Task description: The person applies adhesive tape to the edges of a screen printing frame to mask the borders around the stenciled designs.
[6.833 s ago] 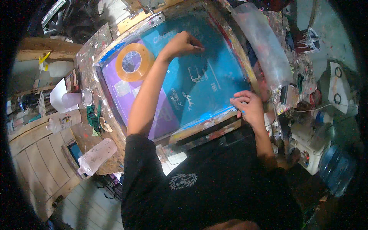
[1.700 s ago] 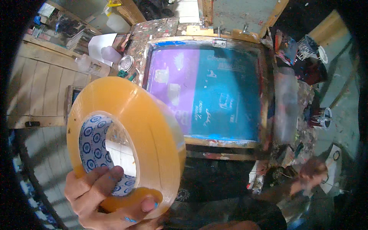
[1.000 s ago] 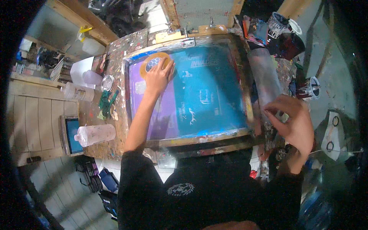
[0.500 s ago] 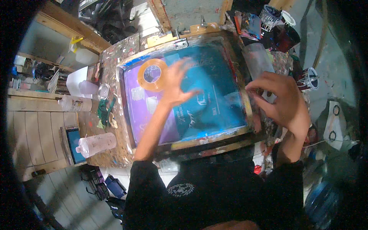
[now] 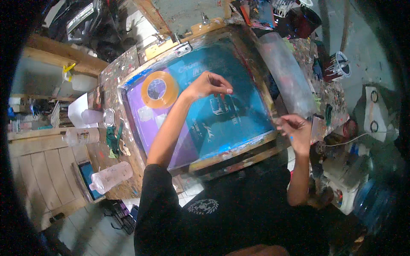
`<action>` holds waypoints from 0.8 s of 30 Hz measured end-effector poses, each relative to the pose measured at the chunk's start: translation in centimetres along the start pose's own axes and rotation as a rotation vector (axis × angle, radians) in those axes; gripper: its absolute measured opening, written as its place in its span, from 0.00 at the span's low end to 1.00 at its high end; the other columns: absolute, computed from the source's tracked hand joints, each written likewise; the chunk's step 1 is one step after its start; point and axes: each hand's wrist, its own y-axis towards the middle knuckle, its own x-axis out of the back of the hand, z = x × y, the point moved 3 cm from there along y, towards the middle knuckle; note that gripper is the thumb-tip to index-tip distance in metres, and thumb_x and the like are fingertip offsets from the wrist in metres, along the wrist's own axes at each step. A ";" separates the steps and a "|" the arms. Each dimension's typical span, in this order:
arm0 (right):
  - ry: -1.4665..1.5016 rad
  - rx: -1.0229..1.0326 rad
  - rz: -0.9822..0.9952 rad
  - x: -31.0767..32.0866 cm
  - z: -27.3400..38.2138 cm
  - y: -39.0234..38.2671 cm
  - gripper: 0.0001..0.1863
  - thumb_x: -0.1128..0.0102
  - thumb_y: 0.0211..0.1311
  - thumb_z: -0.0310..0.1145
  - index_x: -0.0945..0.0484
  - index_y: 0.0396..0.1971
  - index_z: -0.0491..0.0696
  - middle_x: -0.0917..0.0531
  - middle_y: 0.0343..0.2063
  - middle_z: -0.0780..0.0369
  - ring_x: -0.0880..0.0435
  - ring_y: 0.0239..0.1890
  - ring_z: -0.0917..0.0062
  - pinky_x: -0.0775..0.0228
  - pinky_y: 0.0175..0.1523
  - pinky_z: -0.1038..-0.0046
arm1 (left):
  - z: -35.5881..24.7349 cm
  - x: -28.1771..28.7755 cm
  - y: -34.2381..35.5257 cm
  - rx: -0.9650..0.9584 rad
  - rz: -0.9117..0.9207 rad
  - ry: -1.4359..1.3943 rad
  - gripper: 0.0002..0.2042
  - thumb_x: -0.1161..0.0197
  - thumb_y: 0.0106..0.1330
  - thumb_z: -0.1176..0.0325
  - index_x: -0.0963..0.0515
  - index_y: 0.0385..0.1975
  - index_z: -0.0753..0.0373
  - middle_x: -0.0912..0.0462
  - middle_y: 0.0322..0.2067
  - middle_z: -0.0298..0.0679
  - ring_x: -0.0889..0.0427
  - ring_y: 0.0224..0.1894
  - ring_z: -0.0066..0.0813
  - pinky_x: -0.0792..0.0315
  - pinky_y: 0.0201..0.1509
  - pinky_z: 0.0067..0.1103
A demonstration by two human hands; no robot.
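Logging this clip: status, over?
Left hand over screen, pinching, holding nothing visible. Right hand at frame edge, contents unclear. Tape roll flat on screen, untouched.

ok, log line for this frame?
left hand: over screen, fingers pinched | right hand: at frame's right edge, pinched | tape roll: flat on screen, untouched

One tape roll (image 5: 159, 89) on one framed screen (image 5: 239, 147). Two hands: left (image 5: 208, 84), right (image 5: 295, 130). Two plastic bottles, one (image 5: 111, 177) lying, one (image 5: 81, 136) beside it. One small lid (image 5: 109, 117). One paint can (image 5: 339, 65).
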 end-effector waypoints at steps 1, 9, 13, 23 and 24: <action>0.088 -0.051 0.012 -0.4 -1.3 -0.4 0.07 0.31 0.53 0.24 0.17 0.32 0.40 0.15 0.28 0.61 0.16 0.27 0.80 0.25 0.29 0.80 | -0.2 0.3 0.6 0.008 0.008 0.029 0.07 0.32 0.60 0.68 0.15 0.33 0.63 0.13 0.31 0.34 0.18 0.29 0.18 0.29 0.27 0.17; 0.109 -0.240 0.034 -4.3 -3.8 -1.9 0.09 0.35 0.58 0.27 0.19 0.35 0.38 0.17 0.27 0.59 0.14 0.23 0.75 0.28 0.17 0.82 | 1.0 2.1 4.8 -0.026 0.012 0.337 0.11 0.32 0.58 0.64 0.15 0.36 0.62 0.13 0.31 0.35 0.19 0.26 0.21 0.25 0.32 0.20; -0.033 -0.264 0.032 -4.8 -3.4 -1.6 0.11 0.33 0.55 0.28 0.20 0.35 0.37 0.16 0.27 0.58 0.16 0.19 0.77 0.36 0.13 0.82 | 2.1 2.6 6.2 -0.127 0.006 0.472 0.12 0.31 0.56 0.62 0.14 0.35 0.62 0.14 0.28 0.37 0.19 0.26 0.22 0.25 0.34 0.21; -0.042 -0.147 -0.003 -5.5 -4.9 -0.2 0.13 0.29 0.50 0.27 0.21 0.33 0.37 0.17 0.20 0.60 0.22 0.13 0.82 0.38 0.12 0.80 | 3.5 2.8 6.4 -0.085 -0.034 0.441 0.14 0.30 0.55 0.60 0.16 0.36 0.62 0.14 0.34 0.38 0.18 0.38 0.26 0.25 0.48 0.25; -0.078 -0.177 0.008 -5.5 -4.5 -0.2 0.14 0.29 0.50 0.26 0.23 0.34 0.37 0.17 0.20 0.59 0.22 0.13 0.81 0.36 0.13 0.79 | 3.6 2.7 6.3 -0.141 -0.099 0.393 0.16 0.27 0.51 0.61 0.17 0.36 0.63 0.14 0.31 0.40 0.19 0.33 0.26 0.25 0.42 0.25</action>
